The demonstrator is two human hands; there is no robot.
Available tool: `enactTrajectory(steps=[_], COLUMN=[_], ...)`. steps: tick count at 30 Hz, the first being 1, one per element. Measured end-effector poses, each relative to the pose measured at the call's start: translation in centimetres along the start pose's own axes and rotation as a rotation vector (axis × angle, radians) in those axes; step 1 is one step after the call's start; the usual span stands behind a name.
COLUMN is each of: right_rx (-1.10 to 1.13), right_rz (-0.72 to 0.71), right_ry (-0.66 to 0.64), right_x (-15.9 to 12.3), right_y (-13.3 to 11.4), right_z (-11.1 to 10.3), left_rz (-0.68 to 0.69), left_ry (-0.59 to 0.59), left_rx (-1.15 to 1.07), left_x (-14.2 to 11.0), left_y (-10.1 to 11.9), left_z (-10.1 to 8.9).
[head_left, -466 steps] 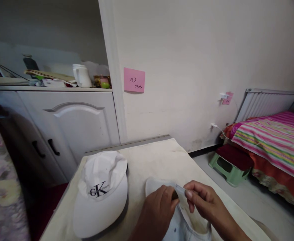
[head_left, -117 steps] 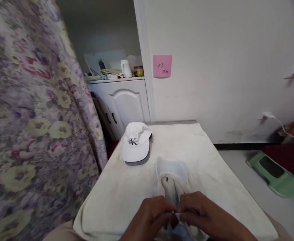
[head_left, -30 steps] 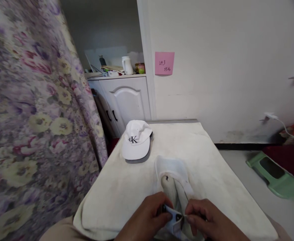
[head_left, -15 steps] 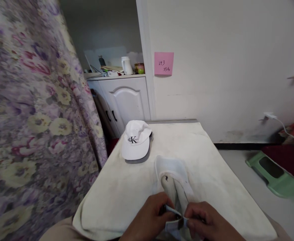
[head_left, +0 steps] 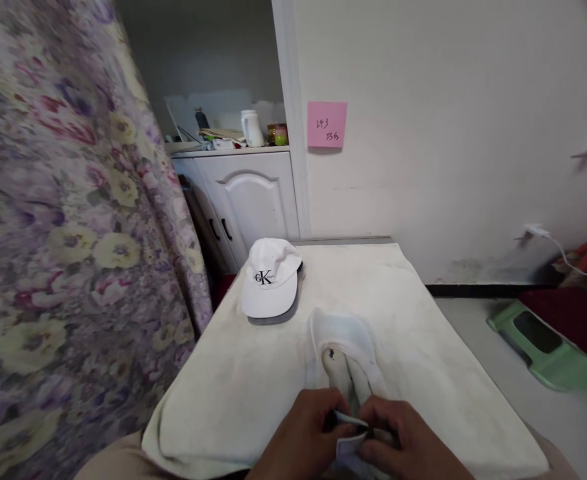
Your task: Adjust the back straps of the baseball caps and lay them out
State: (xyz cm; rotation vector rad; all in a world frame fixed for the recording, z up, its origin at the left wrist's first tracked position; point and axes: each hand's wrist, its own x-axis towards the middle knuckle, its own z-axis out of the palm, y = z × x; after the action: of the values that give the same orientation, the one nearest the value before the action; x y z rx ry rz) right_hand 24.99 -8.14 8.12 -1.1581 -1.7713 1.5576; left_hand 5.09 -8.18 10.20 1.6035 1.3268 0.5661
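Note:
A white cap with a small dark emblem lies on the cloth-covered table, its brim pointing away from me and its crown folded. At its near end my left hand pinches one side of the back strap. My right hand grips the strap's other side, close against the left fingers. The exact joint between the strap ends is hidden by my fingers. Farther off to the left sits another white cap with black letters on its front, apart from both hands.
A cream cloth covers the table. On the left hangs a floral curtain; behind it stands a white cabinet with a white jug on top. A pink note is on the wall. At right is a green stool.
My right hand has moved slightly left and up, closing the gap to my left hand. The strap ends are nearer together. The lettered cap stays in place.

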Motion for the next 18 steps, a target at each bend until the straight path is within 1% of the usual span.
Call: enactTrajectory(steps=[2,6,8,10,12,14,18], right_rx=[0.016,0.058,0.053,0.047,0.038,0.023,0.007], right_rz=[0.003,0.009,0.012,0.005,-0.005,-0.008,-0.010], right_ry=[0.008,0.007,0.005,0.004,0.011,0.019,0.014], right_x=[0.3,0.5,0.4,0.4,0.3,0.3,0.3], right_y=[0.0,0.7,0.9,0.8,0.6,0.4,0.3], right_z=[0.4,0.6,0.5,0.4,0.4,0.5,0.8], left_rz=[-0.005,-0.078,-0.053,0.003,0.022,0.001,-0.088], left_ry=[-0.009,-0.116,-0.140,-0.145,-0.143,-0.131,-0.090], left_rx=[-0.011,-0.141,-0.185,-0.186,-0.193,-0.219,-0.278], left_x=[-0.1,-0.2,-0.3,-0.3,-0.5,-0.6,-0.9], left_y=[0.2,0.0,-0.2,-0.4,-0.5,-0.6,-0.8], left_z=[0.1,0.0,-0.1,-0.2,-0.4,-0.5,-0.3])
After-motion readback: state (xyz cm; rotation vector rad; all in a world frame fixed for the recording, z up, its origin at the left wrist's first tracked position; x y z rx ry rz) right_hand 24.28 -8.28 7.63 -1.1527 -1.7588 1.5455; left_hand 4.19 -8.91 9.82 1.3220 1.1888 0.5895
